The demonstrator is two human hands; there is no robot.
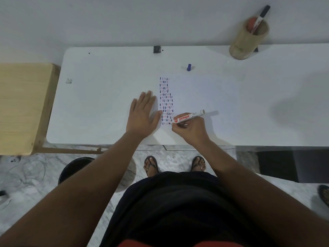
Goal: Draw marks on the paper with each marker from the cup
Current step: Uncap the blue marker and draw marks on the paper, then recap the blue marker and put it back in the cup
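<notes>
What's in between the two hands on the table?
In the head view, columns of small blue and red marks on the paper lie between the flat left hand and the right hand, which holds the marker.

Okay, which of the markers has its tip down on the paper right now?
The white marker with the red Snowman label, gripped in the right hand. Its tip touches the white paper. The black-capped marker stands in the bamboo cup.

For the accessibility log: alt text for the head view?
Right hand presses a marker tip to paper at the bottom of a block of small marks, while the left hand lies flat beside it. A blue cap and a cup holding another marker sit farther back on the white table.
</notes>
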